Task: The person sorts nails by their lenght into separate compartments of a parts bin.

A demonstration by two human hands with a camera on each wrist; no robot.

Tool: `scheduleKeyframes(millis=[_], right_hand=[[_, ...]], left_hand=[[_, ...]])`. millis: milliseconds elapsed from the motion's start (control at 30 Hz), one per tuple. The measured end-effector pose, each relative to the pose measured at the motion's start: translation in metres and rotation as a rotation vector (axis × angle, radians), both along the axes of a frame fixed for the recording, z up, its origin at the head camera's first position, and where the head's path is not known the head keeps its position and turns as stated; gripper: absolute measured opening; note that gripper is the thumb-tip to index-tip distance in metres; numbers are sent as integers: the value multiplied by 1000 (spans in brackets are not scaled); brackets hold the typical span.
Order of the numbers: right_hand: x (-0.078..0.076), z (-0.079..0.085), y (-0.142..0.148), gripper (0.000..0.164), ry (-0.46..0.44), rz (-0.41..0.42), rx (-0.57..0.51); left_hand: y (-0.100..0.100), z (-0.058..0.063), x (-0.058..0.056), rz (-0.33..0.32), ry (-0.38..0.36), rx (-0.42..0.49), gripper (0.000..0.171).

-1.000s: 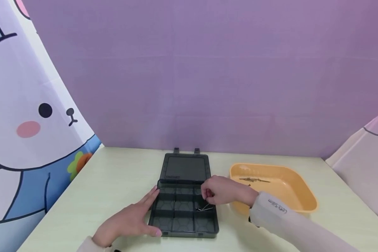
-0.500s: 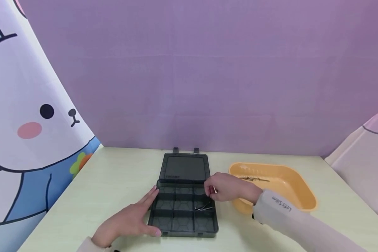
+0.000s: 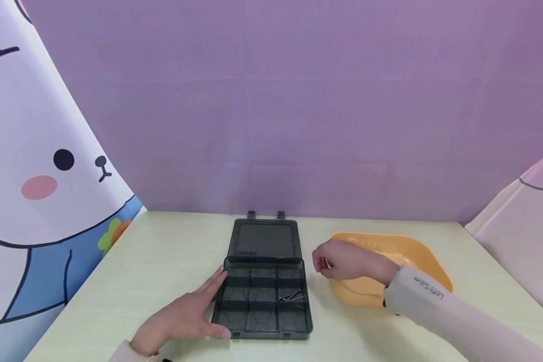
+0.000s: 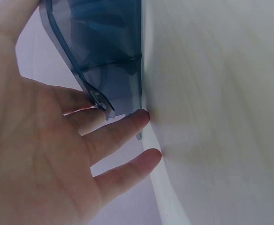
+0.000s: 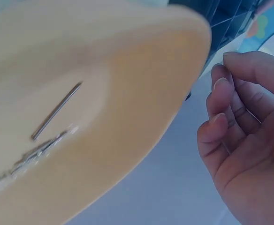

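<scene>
My left hand (image 3: pixel 178 314) rests against the dark, see-through compartment box (image 3: pixel 262 320), fingers stretched along its left side and thumb at the front left corner. In the left wrist view the fingers lie straight beside the box wall. Several thin metal nails (image 3: pixel 292 296) lie in the middle compartment of its right column. Between box and tray, my right hand (image 3: pixel 344 259) hangs in the air with loosely curled fingers and holds nothing. A yellow-orange tray (image 3: pixel 427 264) stands under the right forearm. Inside it, the right wrist view shows a single nail (image 5: pixel 56 111) beside a small pile of nails (image 5: pixel 38 152).
The box's lid (image 3: pixel 266 240) lies folded back behind it, with two latches at the far edge. A pale table (image 3: pixel 185 241) carries everything. Purple cloth (image 3: pixel 271 110) hangs along the back, and a cartoon-printed cloth (image 3: pixel 40 161) is at the left.
My right hand has moved right, from over the box's right column to the tray's near left side. A nail at its fingertips has been let go into the middle right compartment. The left hand stays.
</scene>
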State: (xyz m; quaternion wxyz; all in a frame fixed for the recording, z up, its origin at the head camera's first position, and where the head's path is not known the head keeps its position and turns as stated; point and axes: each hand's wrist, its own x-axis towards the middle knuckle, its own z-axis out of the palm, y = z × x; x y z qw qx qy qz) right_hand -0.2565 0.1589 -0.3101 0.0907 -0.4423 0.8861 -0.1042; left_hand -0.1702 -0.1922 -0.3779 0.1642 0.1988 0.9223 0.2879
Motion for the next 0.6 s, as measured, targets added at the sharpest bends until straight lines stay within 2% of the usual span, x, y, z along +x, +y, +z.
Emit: scheduleKeyframes(millis=[300,600], right_hand=[[-10,8,22,16,23,22,-5],[-24,6,39,17,29,20,-9]], left_hand=[[-4,-3,-3,1,6,-15,116],[-6,-5,-7,-12,5,2,114]])
